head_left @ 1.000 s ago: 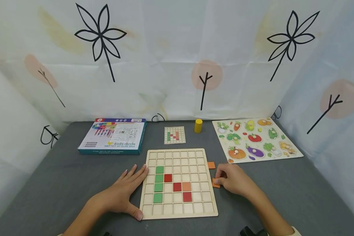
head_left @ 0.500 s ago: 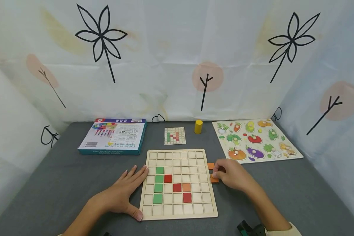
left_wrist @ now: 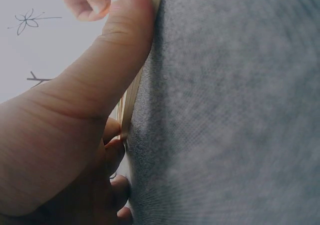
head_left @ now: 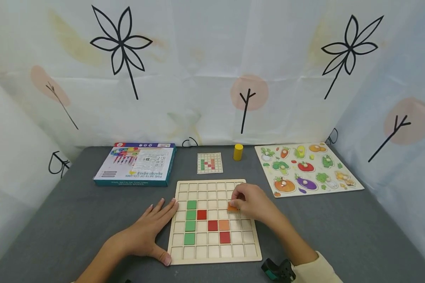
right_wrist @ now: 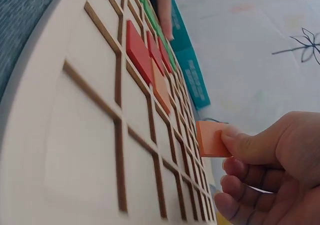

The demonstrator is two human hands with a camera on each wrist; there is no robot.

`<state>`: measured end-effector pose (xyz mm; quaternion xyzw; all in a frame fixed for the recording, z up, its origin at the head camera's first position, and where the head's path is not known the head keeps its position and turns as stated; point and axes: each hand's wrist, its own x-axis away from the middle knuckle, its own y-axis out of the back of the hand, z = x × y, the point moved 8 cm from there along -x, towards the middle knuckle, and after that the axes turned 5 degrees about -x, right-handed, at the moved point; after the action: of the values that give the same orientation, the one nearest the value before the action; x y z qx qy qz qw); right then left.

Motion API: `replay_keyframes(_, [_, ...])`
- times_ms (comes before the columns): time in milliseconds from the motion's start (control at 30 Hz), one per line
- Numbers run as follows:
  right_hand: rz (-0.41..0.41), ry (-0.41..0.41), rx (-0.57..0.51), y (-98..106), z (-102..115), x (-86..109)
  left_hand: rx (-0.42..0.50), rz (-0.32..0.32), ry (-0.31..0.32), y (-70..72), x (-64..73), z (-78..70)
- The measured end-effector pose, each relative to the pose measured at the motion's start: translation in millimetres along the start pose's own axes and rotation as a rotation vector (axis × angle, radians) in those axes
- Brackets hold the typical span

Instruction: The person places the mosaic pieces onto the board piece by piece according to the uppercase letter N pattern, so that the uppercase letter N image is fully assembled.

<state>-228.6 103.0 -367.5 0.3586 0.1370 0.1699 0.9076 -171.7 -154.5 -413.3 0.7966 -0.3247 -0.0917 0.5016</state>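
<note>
A wooden grid board [head_left: 205, 251] lies on the table, with several green tiles [head_left: 190, 226] in one column, red tiles [head_left: 212, 225] running diagonally and an orange tile [head_left: 224, 225] among them. My right hand [head_left: 254, 202] pinches another orange tile [right_wrist: 211, 139] between thumb and fingers, over the right part of the grid. In the right wrist view that tile is held up off the board. My left hand [head_left: 145, 232] lies with straight, spread fingers along the board's left edge, its thumb at the near left corner.
Behind the board lies a small patterned card [head_left: 209, 163] showing a coloured grid. A yellow cylinder [head_left: 238, 152] stands beside it. At back left is a boxed set [head_left: 134, 164]; at back right, a vegetable picture board [head_left: 306, 169].
My right hand has moved left from beside the board to over its grid, carrying an orange tile from the table. The left hand stays in place.
</note>
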Motion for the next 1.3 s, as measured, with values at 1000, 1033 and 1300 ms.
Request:
replay_keyframes(1000, [-0.035, 0.072, 0.151, -0.2, -3.8, 10.3, -0.007, -0.002, -0.012, 4.1, 1.2, -5.2])
replay_keyframes(1033, [-0.059, 0.053, 0.175, 5.4, -8.3, 11.3, -0.005, -0.002, -0.013, 4.0, 1.4, -5.0])
replay_keyframes(1300, [-0.016, 0.030, 0.320, 29.5, -32.2, 24.1, -0.007, 0.007, 0.005, 2.7, 1.0, -3.1])
